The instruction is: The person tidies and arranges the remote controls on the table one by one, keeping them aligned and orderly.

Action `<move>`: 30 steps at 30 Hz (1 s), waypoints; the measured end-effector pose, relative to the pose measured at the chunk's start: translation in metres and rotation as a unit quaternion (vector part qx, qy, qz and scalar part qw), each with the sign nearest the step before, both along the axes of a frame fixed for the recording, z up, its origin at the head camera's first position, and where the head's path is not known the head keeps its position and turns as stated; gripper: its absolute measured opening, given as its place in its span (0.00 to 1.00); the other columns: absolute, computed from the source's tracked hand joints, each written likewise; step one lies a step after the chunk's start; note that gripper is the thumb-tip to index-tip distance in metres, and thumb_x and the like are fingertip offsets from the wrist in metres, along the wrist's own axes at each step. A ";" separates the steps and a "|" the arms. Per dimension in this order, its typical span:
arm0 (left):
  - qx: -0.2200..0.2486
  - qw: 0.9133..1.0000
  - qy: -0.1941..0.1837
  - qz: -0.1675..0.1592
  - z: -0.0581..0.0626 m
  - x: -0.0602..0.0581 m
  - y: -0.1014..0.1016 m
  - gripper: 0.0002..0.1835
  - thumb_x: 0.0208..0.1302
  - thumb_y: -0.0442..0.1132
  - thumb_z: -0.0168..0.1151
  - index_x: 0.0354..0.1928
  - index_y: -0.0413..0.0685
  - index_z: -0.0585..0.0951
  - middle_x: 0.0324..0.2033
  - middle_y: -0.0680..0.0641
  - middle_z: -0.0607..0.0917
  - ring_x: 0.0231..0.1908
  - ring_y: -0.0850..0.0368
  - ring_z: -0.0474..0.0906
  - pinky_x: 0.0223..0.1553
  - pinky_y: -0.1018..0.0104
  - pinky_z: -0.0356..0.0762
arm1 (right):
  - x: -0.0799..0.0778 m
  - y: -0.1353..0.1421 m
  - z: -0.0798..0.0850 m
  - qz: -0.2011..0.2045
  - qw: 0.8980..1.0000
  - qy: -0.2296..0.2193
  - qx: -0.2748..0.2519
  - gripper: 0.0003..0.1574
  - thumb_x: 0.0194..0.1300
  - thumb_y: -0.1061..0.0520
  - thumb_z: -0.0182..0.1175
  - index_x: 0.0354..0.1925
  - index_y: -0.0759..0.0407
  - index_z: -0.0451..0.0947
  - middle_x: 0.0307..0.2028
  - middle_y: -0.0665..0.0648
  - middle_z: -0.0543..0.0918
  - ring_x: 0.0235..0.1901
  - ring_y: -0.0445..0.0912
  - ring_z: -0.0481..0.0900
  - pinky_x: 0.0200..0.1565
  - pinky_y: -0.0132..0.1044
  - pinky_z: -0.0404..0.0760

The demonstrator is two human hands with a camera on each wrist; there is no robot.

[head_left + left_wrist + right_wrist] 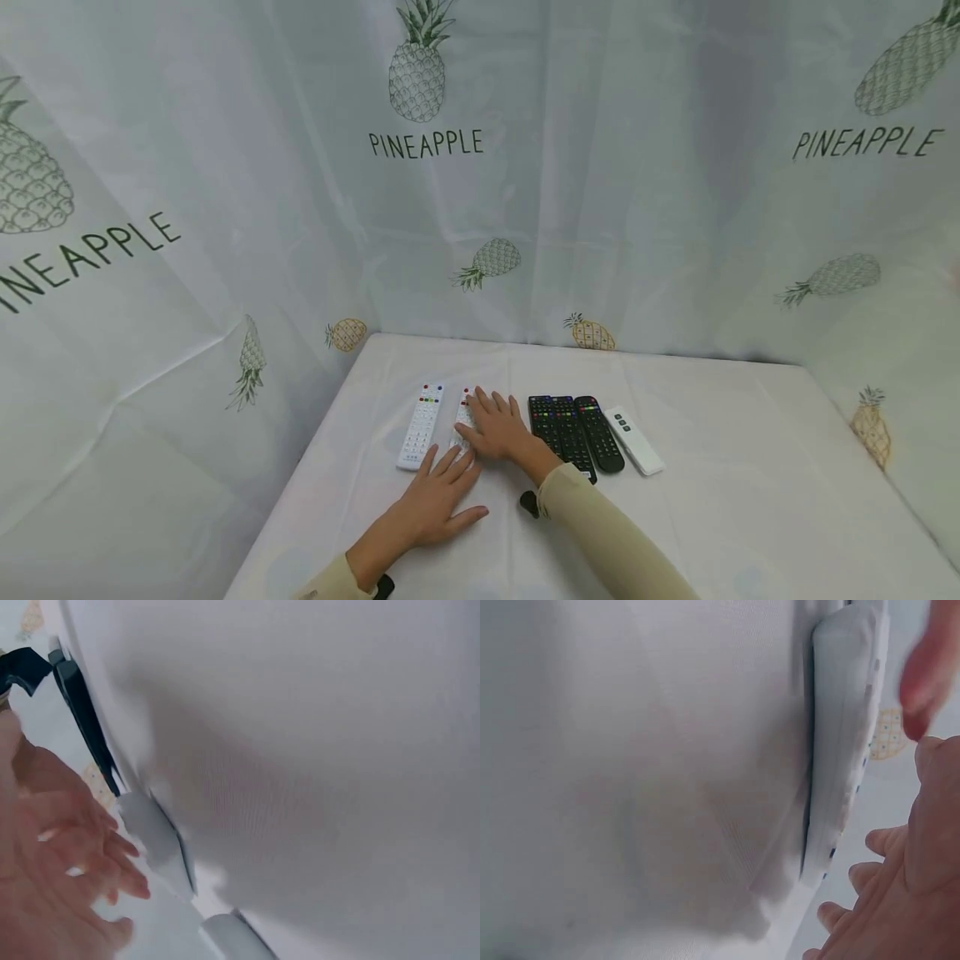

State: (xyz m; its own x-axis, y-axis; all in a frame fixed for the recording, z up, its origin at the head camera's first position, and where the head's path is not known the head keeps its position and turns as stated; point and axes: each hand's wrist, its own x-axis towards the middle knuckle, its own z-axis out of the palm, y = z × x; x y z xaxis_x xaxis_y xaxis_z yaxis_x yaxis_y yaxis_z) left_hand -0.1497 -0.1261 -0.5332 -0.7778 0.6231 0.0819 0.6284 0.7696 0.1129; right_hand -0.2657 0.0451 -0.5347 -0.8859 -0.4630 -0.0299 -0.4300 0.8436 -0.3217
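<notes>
Two white remote controls lie side by side at the left of the table. My right hand [495, 427] is over the second white remote [462, 408], fingers spread and covering part of it. Just nearer to me, my left hand [435, 504] has its fingers stretched out toward that remote's lower end. The first white remote [420, 429] lies uncovered to the left, its buttons facing up. From the left wrist, a white remote [154, 840] shows beside the left hand [67, 855]. In the right wrist view, the right hand [900, 877] has extended fingers alongside a white remote [840, 735].
Right of the hands, several black remotes [600, 433] lie in a row, partly behind the right forearm. A slim white remote [633, 442] slants beside them. Pineapple-print curtains [615, 208] hang behind and left of the white-covered table [735, 483].
</notes>
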 end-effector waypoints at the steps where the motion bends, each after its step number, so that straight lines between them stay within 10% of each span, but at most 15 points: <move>1: 0.012 1.000 0.010 -0.014 0.002 0.000 0.002 0.37 0.73 0.68 0.37 0.72 0.51 0.68 0.75 0.49 0.63 0.75 0.45 0.56 0.71 0.35 0.49 | 0.001 0.003 0.002 0.004 1.000 0.002 -0.003 0.46 0.73 0.27 0.37 0.77 0.52 0.54 0.78 0.57 0.52 0.75 0.62 0.52 0.71 0.66 0.48; 8: 0.061 0.989 0.098 -0.092 0.010 0.003 0.011 0.31 0.74 0.63 0.45 0.65 0.50 0.75 0.66 0.48 0.76 0.68 0.50 0.69 0.67 0.41 0.63 | 0.011 0.030 0.015 0.009 0.999 0.022 -0.025 0.44 0.74 0.31 0.41 0.76 0.53 0.56 0.78 0.58 0.53 0.75 0.64 0.53 0.71 0.66 0.48; 20: 0.067 0.993 0.064 -0.076 0.004 0.007 0.014 0.33 0.73 0.66 0.42 0.67 0.53 0.73 0.68 0.48 0.73 0.66 0.48 0.71 0.65 0.39 0.65 | 0.032 0.092 0.024 -0.004 0.996 0.081 -0.044 0.43 0.74 0.33 0.45 0.75 0.54 0.58 0.77 0.58 0.54 0.75 0.61 0.54 0.72 0.65 0.47; 30: 0.071 0.988 0.124 -0.054 0.006 0.010 0.014 0.37 0.65 0.65 0.57 0.71 0.58 0.68 0.73 0.49 0.66 0.71 0.46 0.64 0.68 0.35 0.49 | 0.059 0.155 0.021 -0.047 0.987 0.134 -0.070 0.43 0.73 0.38 0.52 0.75 0.58 0.58 0.77 0.61 0.54 0.74 0.63 0.55 0.69 0.69 0.47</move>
